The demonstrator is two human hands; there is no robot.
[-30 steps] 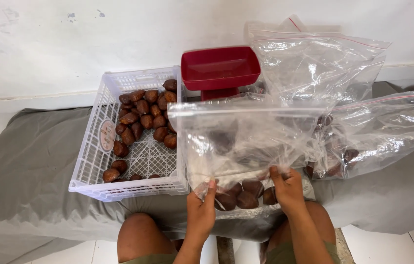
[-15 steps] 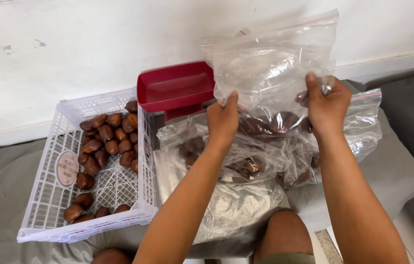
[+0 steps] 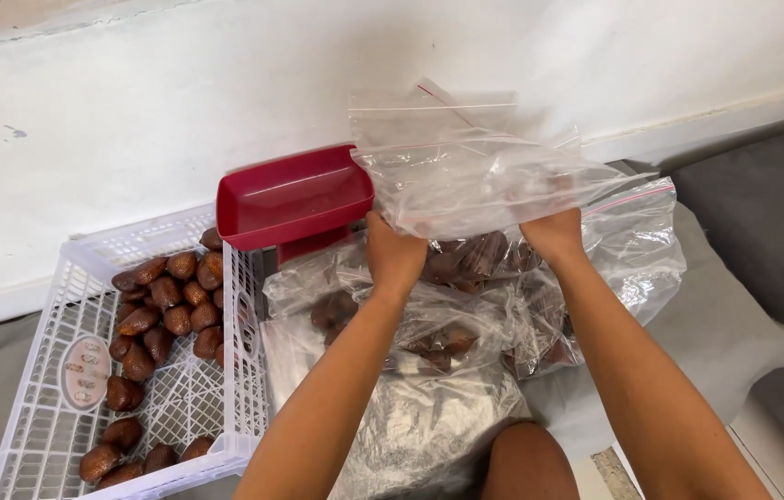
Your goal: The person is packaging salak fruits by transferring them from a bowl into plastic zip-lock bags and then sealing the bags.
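Over filled bags, both hands (image 3: 396, 255) (image 3: 554, 233) outstretched, gripping clear bag (image 3: 475, 176).

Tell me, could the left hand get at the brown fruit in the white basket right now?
Probably not at once. The left hand is busy gripping a clear plastic bag with the right hand. Once it lets go, the way looks free: the white basket is open-topped, and the brown fruit lies uncovered just left of it.

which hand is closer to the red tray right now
Left. The left hand grips the clear bag just below and right of the red tray, almost touching it. The right hand holds the bag's far side, well away.
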